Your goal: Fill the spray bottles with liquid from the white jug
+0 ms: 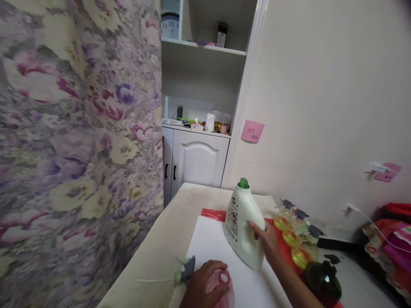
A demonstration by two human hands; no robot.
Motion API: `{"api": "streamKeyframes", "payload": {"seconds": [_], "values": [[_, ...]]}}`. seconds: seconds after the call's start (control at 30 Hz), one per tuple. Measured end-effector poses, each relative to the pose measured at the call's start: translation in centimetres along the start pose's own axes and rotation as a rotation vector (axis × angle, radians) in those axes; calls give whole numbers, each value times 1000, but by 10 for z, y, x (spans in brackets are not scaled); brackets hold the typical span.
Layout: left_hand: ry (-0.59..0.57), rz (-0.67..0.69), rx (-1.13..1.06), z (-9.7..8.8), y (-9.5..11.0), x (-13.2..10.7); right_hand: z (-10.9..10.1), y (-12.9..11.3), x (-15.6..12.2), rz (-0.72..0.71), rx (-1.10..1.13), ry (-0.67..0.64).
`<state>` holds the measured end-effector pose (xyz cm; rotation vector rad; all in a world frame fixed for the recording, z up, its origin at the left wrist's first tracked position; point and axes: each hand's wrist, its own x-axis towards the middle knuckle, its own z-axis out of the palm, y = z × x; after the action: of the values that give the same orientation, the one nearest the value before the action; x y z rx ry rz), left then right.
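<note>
A flowered curtain (77,141) fills the left half of the frame. Right of it, the bare wall (321,85) takes the upper right, with a pink note (252,131) stuck on it. Between them, at top centre, stands a white cabinet (195,158) with open shelves and a clock (170,25) at the very top.

The counter (160,248) runs from lower centre toward the wall, with a white cloth (208,244) spread on it. On the cloth, right of centre, a white jug (243,222) with a green cap stands tilted; the right hand (266,239) is wrapped around its handle side, fingers closed on it. Just right of the jug, yellow-green spray bottles (297,239) cluster together, and a dark bottle (323,280) sits at the lower right.

At the bottom centre, the left hand (204,286) grips a pink bottle (221,288) by its open neck. A spray head (186,269) lies on the cloth touching that hand's left side.
</note>
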<state>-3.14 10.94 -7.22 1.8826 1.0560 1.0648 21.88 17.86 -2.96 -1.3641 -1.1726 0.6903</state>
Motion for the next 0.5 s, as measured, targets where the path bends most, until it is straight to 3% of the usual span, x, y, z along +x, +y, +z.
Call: {"api": "streamKeyframes", "payload": {"seconds": [0.13, 0.27, 0.5], "values": [[-20, -23, -25, -4, 15, 0, -9, -18, -6, 9, -17, -12], [-31, -27, -48, -8, 31, 0, -37, -46, -24, -1, -37, -73], [-32, -6, -85, -11, 38, -7, -85, -92, -77, 11, -76, -323]]}}
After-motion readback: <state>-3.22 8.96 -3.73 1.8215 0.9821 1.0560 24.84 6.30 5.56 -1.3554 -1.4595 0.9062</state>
